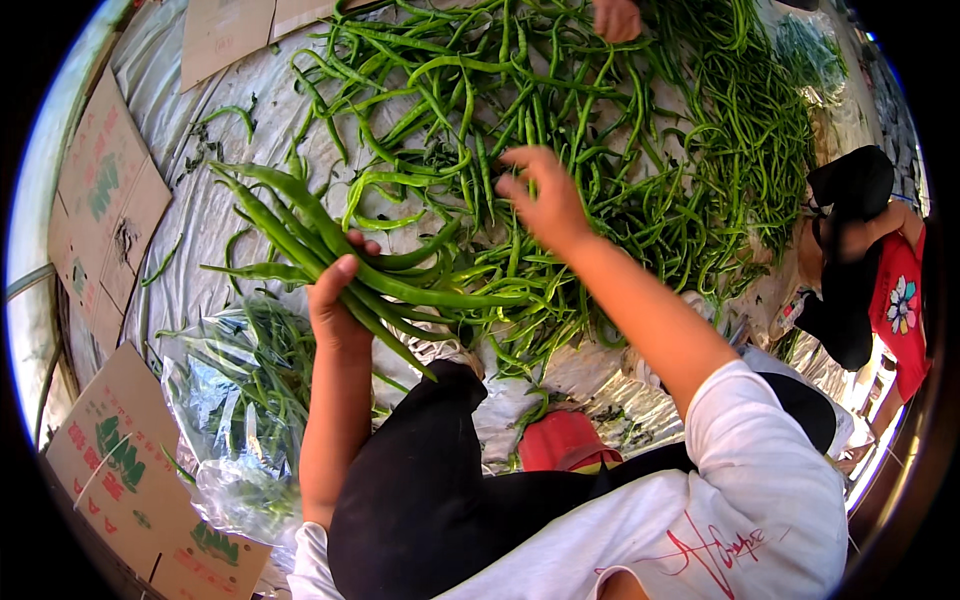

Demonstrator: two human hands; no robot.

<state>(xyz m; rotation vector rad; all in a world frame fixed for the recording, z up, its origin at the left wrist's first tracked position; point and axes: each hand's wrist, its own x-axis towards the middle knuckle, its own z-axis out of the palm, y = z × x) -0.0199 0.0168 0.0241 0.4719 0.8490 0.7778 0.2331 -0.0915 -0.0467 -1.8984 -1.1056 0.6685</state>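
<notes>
My left hand (340, 285) is closed round a bunch of long green chili peppers (300, 225), held up in front of my left knee. Their tips fan out to the upper left and to the right. My right hand (548, 200) reaches over the big spread of green peppers (620, 210) on the sheet; its fingers are apart and curved, with nothing seen between them. The spread covers the middle and runs to the far right. Whether my right fingertips touch any pepper I cannot tell.
A clear plastic bag (245, 420) packed with green peppers stands at my left. Flattened cardboard (105, 200) lies along the left side. Between my legs is a red bucket (560, 440). Another person's hand (617, 18) shows at the far edge; a person in red (898, 320) sits at right.
</notes>
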